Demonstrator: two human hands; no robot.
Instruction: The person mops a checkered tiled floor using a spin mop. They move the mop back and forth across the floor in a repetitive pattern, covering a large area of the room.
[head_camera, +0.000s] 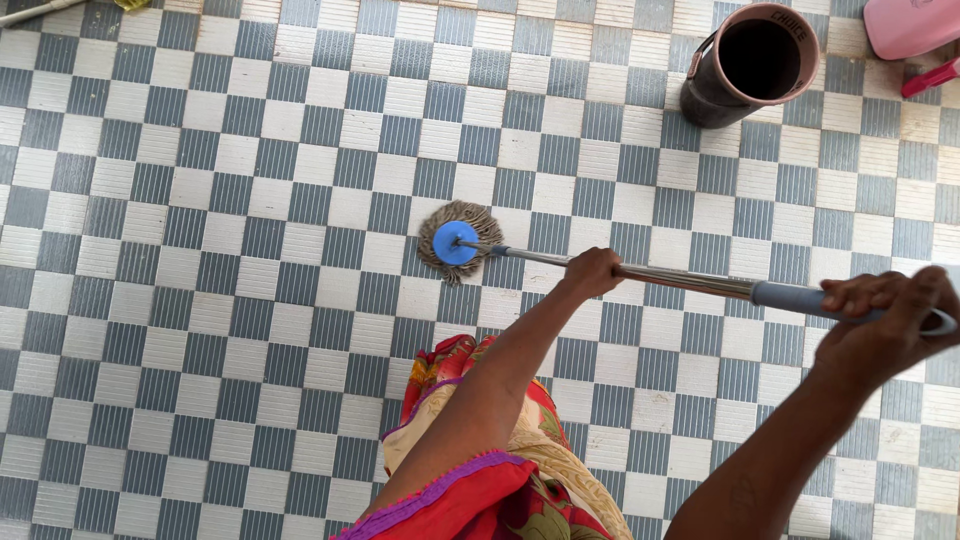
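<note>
Two bare hands are gripping one long mop as I am watching from the head view. I am seeing the left hand (592, 272) clenching around the shiny metal mop shaft (680, 280) near the middle, while the right hand (885, 315) is wrapping tightly around the grey handle grip (795, 297) at three o'clock. The round tan string mop head with its blue plastic disc (458, 242) is resting flat on the grey-and-white checkered tile floor (220, 300), just left of centre. A tall dark cylindrical bucket with a pink rim (752, 62) is standing at one o'clock, well apart from the mop. A pink plastic object (910, 25) is sitting in the far corner at two o'clock. Colourful red patterned clothing (500, 470) is hanging at six o'clock, beneath the left forearm.
</note>
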